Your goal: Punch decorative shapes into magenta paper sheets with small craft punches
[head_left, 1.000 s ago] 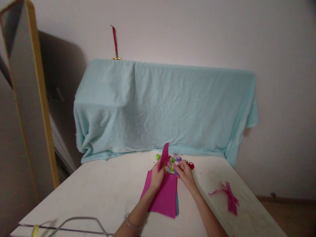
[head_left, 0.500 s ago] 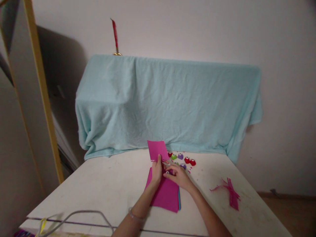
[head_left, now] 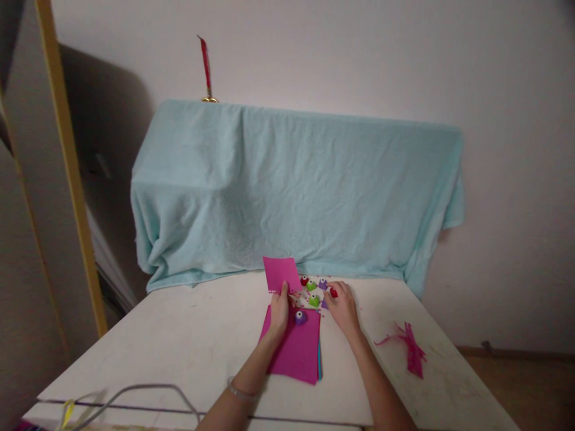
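My left hand (head_left: 280, 308) is closed on a pink paper sheet (head_left: 282, 274), thumb on top, holding it upright. Small punched holes run along the sheet's lower edge. Below it lies a stack of pink paper (head_left: 294, 353) with a blue edge showing, and a purple craft punch (head_left: 300, 318) with a white top rests on that. To the right, my right hand (head_left: 344, 305) hovers over the punches, thumb and fingers apart around a red punch (head_left: 333, 293). Another purple punch (head_left: 324, 303) is partly hidden by its thumb. Green punches (head_left: 314, 300) stand between the hands.
Another purple punch (head_left: 323, 284) and a red punch (head_left: 304, 280) stand toward the back among tiny paper bits. Shredded pink strips (head_left: 413, 350) lie at right. A light blue towel (head_left: 305, 191) drapes behind the white table (head_left: 179, 335); a grey cable (head_left: 148, 388) curves at front left.
My right hand has moved right, away from my left hand, to the punches. The purple punch on the paper stack is now fully uncovered. My left hand still holds the sheet.
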Tool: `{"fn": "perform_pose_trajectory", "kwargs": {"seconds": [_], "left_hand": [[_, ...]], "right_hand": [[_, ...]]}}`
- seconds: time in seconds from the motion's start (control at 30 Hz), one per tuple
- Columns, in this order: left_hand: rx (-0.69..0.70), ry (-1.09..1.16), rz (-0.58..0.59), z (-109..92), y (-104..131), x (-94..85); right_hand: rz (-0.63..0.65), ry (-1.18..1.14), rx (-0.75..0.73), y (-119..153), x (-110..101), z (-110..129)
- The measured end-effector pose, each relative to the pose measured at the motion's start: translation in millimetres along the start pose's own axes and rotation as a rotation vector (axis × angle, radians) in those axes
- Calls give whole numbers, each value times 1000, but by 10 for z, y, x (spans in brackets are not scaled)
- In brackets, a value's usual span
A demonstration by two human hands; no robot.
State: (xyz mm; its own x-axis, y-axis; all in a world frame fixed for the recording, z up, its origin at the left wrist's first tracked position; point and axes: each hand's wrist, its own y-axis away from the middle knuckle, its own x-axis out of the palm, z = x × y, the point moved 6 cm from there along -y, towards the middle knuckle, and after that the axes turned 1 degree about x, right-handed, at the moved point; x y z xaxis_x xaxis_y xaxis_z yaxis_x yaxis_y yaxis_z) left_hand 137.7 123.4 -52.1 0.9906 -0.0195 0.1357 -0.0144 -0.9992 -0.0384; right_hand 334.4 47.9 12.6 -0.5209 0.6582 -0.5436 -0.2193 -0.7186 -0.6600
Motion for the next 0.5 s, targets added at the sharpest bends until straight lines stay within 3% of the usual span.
{"fn": "perform_pose_trajectory", "kwargs": {"seconds": [0.27,0.5], "left_hand": [[19,49,39,-15,-23,34],[-40,-45,-18,166,-111,-14]], "right_hand": [[-150,130,58,-61,-195,-223],[-180,199,115,-10,-137,-449]]}}
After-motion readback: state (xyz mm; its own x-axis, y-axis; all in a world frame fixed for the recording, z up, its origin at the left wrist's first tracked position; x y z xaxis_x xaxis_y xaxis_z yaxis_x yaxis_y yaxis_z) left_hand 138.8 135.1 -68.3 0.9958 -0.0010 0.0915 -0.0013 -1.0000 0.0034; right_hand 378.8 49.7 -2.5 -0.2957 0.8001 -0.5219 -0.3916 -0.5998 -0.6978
